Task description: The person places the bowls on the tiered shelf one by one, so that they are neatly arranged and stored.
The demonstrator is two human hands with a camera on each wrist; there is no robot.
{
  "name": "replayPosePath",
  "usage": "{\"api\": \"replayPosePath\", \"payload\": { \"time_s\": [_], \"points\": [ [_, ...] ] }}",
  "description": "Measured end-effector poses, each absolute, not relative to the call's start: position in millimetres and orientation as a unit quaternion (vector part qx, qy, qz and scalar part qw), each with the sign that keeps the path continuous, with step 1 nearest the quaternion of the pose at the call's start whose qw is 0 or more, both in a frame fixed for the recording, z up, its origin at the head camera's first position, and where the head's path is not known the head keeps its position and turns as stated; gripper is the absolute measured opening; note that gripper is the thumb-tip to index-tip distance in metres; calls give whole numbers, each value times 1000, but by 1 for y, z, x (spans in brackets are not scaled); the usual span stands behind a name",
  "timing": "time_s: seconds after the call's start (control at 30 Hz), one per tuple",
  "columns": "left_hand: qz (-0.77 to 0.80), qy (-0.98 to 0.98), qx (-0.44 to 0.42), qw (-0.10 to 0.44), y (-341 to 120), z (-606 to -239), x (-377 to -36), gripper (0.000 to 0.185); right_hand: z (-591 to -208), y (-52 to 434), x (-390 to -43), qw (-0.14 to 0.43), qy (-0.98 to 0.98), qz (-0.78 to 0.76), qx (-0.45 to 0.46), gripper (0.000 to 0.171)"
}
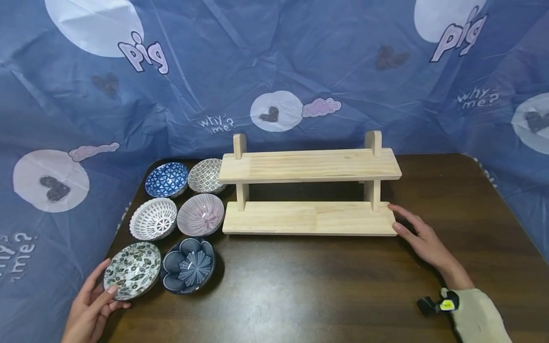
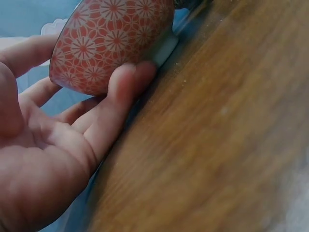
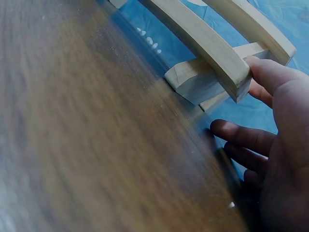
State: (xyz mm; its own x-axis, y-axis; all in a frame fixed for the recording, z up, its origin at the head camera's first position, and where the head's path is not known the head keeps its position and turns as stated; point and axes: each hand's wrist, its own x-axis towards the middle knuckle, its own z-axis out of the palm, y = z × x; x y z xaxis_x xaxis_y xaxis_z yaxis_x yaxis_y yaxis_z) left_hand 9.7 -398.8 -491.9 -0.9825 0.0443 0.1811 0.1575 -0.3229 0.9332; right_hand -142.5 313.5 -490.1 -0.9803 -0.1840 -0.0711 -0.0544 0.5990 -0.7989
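Left hand (image 1: 92, 305) fingers straight, touching rim and underside of green leaf-patterned ceramic bowl (image 1: 132, 270), nearest of 6 at dark wooden table (image 1: 326, 286) left edge. Right hand (image 1: 422, 236) open, thumb touching right end of pale 2-tier wooden shelf (image 1: 310, 190).

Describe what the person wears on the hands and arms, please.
Both hands are bare: no gloves or rings show. The right hand comes out of a pale beige sleeve, with a small black device bearing a yellow label at the wrist. The left hand shows no sleeve in view.
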Motion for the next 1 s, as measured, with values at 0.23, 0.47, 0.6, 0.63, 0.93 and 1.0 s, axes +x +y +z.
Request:
{"api": "replayPosePath", "payload": {
  "time_s": [0.23, 0.47, 0.6, 0.63, 0.93, 1.0],
  "points": [
    [-858, -496, -133, -21, -402, -495, 9, 72, -493, 314, -142, 68, 891, -444, -68, 59],
    [-877, -454, -157, -20, -401, -497, 8, 74, -493, 314, -142, 61, 888, -450, -70, 59],
    [-870, -475, -130, -13, -402, -498, 9, 74, -492, 314, -142, 60, 887, -452, -69, 58],
    [-869, -480, -123, -12, -402, -498, 9, 75, -492, 314, -142, 60, 887, -453, -71, 58],
    [-882, -454, -124, -5, -403, -496, 10, 74, -492, 315, -140, 47, 887, -451, -82, 54],
    [-896, -415, -156, -8, -402, -495, 10, 74, -493, 314, -140, 44, 888, -451, -83, 54]
  ]
}}
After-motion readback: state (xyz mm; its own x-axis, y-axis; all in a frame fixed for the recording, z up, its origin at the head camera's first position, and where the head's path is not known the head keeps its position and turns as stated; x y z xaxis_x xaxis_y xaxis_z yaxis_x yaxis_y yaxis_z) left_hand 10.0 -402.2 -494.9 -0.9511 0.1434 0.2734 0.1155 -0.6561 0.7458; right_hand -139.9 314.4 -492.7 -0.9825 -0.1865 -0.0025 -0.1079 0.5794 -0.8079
